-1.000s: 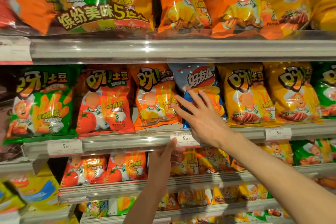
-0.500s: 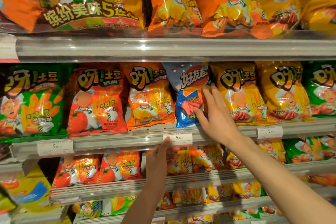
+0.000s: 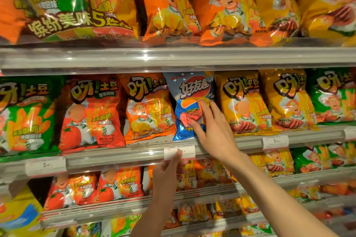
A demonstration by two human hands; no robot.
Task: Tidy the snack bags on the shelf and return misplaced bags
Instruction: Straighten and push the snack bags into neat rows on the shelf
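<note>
Where orange bags stand, right hand [image 3: 215,131] on blue bag [image 3: 187,109].

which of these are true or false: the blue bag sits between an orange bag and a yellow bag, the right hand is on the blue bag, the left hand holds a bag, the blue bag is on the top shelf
1. The blue bag sits between an orange bag and a yellow bag. True.
2. The right hand touches the blue bag. True.
3. The left hand holds a bag. False: its fingers are at the price tag on the shelf rail.
4. The blue bag is on the top shelf. False: it stands on the second shelf down.
</note>
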